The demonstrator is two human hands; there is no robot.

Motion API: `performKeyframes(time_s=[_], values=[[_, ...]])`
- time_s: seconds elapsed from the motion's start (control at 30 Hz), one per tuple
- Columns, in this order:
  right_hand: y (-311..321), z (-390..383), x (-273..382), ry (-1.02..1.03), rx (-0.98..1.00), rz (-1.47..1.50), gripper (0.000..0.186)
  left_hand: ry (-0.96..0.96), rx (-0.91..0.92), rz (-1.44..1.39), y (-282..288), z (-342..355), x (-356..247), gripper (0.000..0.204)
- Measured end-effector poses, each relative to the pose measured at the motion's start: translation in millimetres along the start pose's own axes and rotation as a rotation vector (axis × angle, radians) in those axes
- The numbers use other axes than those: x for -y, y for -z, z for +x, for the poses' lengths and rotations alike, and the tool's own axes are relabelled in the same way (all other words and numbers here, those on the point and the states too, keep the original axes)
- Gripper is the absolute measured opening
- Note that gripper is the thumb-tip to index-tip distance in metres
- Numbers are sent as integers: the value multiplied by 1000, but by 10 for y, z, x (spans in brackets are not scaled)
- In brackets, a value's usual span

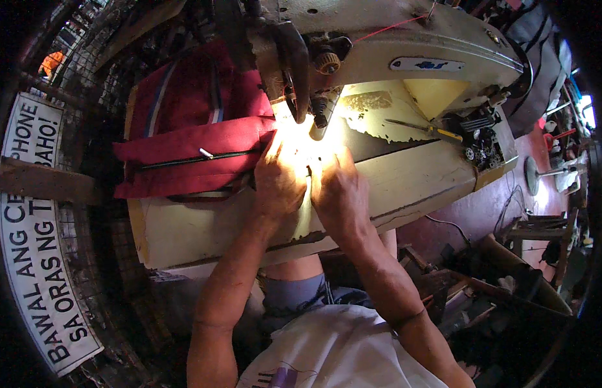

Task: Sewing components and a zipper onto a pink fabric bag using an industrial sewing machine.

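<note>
In the head view, a red fabric bag [197,145] with a black zipper [197,158] and striped webbing is spread over a cream-painted wooden table [204,226] whose paint is chipped and worn. Its right edge is fed beneath the needle area of a heavy, beige metal sewing machine [411,52], where a bright lamp glare washes out detail.

The left hand [275,184] is laid palm down, fingers pressed flat on the fabric's edge. The right hand [340,191] is set just beside it, fingers curled toward the same spot; whether anything is pinched cannot be told through the glare.

A yellow-handled screwdriver [430,131] is seen on the machine bed.

1 white rectangular sign [36,271] with black lettering is curved along the left edge.
</note>
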State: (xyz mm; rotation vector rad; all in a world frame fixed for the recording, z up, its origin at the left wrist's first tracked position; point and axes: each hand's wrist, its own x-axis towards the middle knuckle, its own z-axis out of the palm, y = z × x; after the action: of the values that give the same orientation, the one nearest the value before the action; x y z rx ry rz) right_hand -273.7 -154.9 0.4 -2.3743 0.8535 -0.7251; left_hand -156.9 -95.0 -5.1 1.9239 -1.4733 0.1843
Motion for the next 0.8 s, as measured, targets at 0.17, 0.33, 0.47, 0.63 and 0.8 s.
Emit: performKeyframes(time_s=[0.17, 0.33, 0.47, 0.63, 0.8], values=[[268, -212, -42, -63, -43, 81, 19, 87, -83, -106, -9, -32, -3, 29], [530, -386, -179, -116, -19, 7, 35, 243, 74, -147, 117, -69, 18, 27], [591, -372, -273, -49, 47, 59, 38, -54, 98, -3, 291, -149, 48, 24], [508, -318, -295, -27, 49, 212, 27, -178, 112, 21, 452, -163, 99, 18], [382, -84, -165, 75, -9, 321, 28, 115, 146, -158, 556, -151, 51, 14]])
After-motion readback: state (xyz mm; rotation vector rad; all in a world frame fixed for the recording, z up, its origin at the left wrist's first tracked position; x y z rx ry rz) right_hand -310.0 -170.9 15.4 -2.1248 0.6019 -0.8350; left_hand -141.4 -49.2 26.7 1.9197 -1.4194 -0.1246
